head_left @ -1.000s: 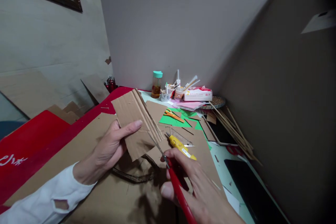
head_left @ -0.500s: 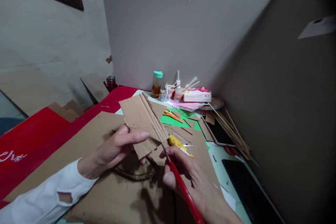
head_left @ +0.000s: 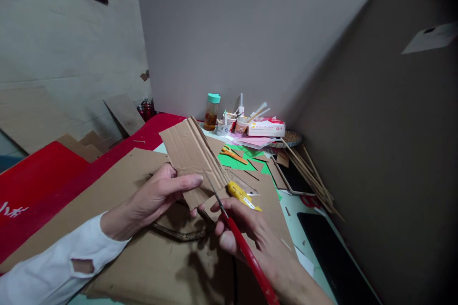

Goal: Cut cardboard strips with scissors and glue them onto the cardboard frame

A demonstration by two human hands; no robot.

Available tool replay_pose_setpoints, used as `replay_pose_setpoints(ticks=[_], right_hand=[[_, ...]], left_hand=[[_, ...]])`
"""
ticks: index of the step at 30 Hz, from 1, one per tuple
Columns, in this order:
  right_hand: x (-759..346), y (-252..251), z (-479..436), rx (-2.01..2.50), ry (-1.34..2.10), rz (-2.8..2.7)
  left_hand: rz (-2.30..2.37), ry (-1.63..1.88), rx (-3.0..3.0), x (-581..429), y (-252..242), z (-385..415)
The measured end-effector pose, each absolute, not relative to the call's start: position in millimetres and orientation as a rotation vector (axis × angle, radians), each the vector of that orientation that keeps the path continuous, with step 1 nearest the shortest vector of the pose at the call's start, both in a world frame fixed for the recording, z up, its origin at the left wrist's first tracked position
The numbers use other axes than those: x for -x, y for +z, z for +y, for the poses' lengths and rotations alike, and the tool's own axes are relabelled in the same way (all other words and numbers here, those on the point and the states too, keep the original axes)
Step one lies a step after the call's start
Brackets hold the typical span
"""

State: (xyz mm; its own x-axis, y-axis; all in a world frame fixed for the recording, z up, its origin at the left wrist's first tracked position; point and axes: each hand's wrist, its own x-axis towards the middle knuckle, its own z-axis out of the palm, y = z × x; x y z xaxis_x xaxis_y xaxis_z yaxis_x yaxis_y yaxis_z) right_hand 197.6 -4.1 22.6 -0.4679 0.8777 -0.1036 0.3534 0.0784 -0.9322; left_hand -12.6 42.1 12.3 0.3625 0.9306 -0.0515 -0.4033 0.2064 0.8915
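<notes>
My left hand (head_left: 162,195) pinches a ribbed corrugated cardboard piece (head_left: 186,145) by its lower part, thumb on top and fingers underneath. The piece is tilted up above the table, with raised ridges along its right side. Closed around red-handled scissors (head_left: 246,255), seen nearly edge-on, is my right hand (head_left: 250,228). Their thin metal blade lies across the cardboard's lower right part, close to my left thumb; I cannot tell how far it cuts in. Below the piece, a dark, rough curved strip (head_left: 179,236) shows partly behind my hands.
Large cardboard sheets (head_left: 143,267) cover the near table. Beyond are a yellow utility knife (head_left: 243,195), orange scissors (head_left: 233,154), a bottle (head_left: 211,113), cups (head_left: 241,126) and a tissue pack (head_left: 266,128). Thin sticks (head_left: 315,178) and a black flat object (head_left: 331,257) lie right.
The view has shifted slightly, so most things sit a little further left and higher. Both hands keep their holds, and the blade stays at about the same place on the cardboard.
</notes>
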Motion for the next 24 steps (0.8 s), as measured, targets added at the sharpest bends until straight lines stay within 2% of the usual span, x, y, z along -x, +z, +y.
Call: replay_pose_setpoints(ticks=[24], right_hand=[[-200.2,26.3,-5.2,1.191,1.33,-1.841]], left_hand=[[0.704,1.053,-0.934,17.5,10.8,41.0]])
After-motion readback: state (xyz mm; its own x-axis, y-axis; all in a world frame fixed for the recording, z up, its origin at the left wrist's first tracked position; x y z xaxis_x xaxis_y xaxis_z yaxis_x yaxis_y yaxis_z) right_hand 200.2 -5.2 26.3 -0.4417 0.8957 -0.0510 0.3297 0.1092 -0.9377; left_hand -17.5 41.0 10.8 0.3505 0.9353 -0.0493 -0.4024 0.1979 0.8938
